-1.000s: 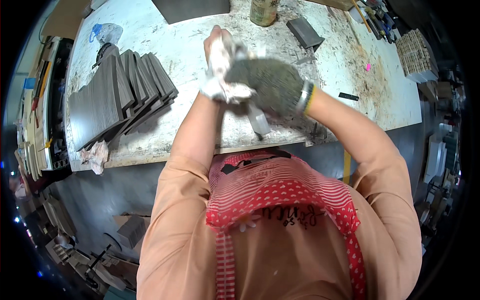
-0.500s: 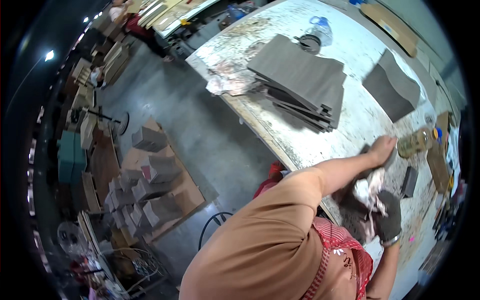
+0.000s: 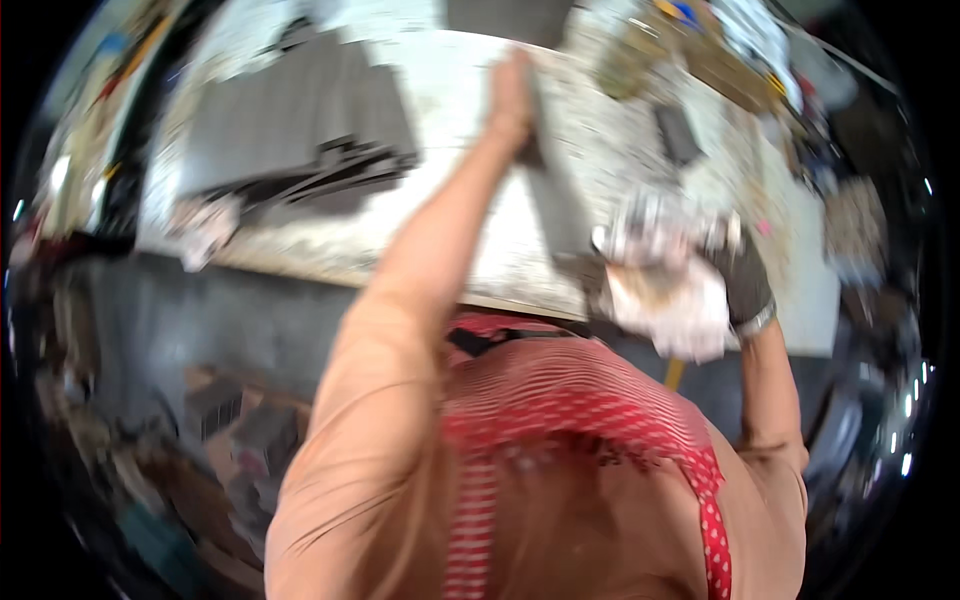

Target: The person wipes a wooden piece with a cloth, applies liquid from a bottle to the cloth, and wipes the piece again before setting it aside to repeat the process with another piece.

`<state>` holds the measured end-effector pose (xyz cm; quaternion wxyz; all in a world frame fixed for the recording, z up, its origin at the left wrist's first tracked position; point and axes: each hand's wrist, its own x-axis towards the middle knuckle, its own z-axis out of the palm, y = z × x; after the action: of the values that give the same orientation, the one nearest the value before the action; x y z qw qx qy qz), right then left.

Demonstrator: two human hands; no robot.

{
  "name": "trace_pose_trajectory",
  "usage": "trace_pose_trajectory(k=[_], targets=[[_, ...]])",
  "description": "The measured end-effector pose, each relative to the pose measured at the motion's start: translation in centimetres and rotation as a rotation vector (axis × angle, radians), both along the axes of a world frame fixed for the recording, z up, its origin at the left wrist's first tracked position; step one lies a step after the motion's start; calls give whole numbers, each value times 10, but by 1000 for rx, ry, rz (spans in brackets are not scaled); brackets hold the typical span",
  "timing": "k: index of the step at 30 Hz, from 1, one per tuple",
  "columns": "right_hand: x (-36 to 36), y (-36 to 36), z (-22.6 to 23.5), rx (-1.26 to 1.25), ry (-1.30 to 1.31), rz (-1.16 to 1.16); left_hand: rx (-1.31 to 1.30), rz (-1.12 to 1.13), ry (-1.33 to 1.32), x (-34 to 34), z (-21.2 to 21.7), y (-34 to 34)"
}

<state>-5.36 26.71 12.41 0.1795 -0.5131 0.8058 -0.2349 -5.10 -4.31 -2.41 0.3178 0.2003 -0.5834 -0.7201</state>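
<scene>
One white worktable (image 3: 490, 250); narrow grey board (image 3: 555, 205) on it, long axis running away from the person. White rag (image 3: 680, 312) bunched in gloved right hand (image 3: 744, 278), right of board's near end. Bare left hand (image 3: 511, 98) nearer, at far end; blurred, can't tell its grip.

The bare left hand (image 3: 512, 95) reaches well forward, the gloved right hand (image 3: 744, 280) closer in.
</scene>
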Motion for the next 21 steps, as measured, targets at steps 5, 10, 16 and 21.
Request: trace_pose_trajectory(k=[5,10,16,21], targets=[[0,-14,0,82,633,-19,148,-197,97,-7,19,-1],[14,-99,-34,-209,-12,52,177,-212,115,-16,18,15],[49,-71,-12,-157,-182,285,163,-167,75,-4,25,13],[7,-128,-23,-155,367,343,118,-176,26,-15,20,6]])
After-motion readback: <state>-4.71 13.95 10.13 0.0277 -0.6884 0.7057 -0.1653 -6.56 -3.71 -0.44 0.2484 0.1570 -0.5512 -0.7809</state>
